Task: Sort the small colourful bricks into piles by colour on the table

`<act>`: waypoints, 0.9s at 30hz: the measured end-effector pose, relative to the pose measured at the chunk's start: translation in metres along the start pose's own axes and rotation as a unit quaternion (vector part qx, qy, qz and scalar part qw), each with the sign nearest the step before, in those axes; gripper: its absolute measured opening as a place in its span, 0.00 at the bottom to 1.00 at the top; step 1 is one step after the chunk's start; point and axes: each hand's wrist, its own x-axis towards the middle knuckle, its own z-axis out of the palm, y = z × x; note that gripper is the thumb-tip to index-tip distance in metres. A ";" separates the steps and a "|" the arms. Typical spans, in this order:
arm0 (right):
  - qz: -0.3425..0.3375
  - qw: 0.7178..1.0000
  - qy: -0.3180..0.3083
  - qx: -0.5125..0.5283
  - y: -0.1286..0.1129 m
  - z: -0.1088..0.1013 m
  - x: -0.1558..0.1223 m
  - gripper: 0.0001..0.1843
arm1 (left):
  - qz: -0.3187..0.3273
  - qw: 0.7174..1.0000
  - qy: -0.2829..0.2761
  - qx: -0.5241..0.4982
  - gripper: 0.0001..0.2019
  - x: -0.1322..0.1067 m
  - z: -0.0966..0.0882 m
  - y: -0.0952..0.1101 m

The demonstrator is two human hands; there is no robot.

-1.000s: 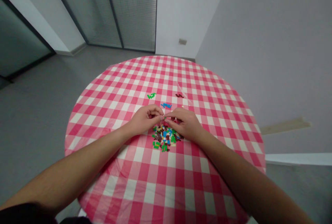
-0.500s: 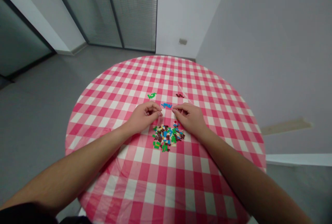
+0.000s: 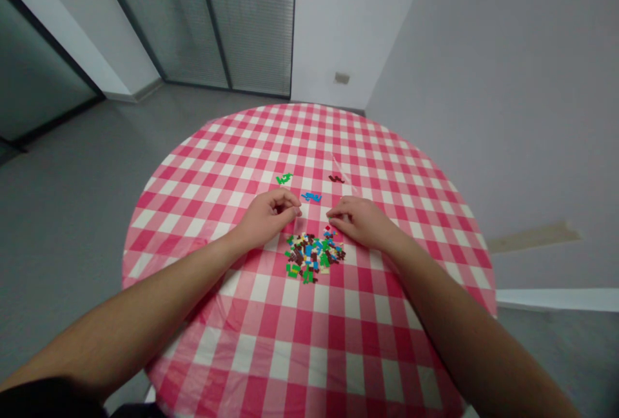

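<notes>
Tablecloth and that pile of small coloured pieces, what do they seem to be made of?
The small coloured pieces look like moulded plastic, going by their saturated colours and crisp, hard edges, though they are too small to be sure. The pink-and-white checked tablecloth looks like glossy vinyl rather than woven fabric: it shows a soft sheen and smooth creases.

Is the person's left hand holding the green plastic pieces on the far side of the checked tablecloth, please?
No, the green plastic pieces lie on the checked tablecloth, apart from the left hand.
</notes>
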 end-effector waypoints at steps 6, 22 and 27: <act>0.019 1.000 -0.002 0.022 -0.007 0.001 0.002 0.07 | 0.013 0.999 -0.007 0.037 0.03 -0.001 0.000 0.001; 0.127 0.916 0.014 0.380 -0.037 0.014 0.007 0.10 | 0.154 0.972 -0.103 0.141 0.04 -0.003 -0.001 0.007; 0.128 0.924 0.024 0.359 -0.039 0.014 0.006 0.11 | 0.164 0.971 -0.099 0.145 0.04 -0.004 -0.001 0.006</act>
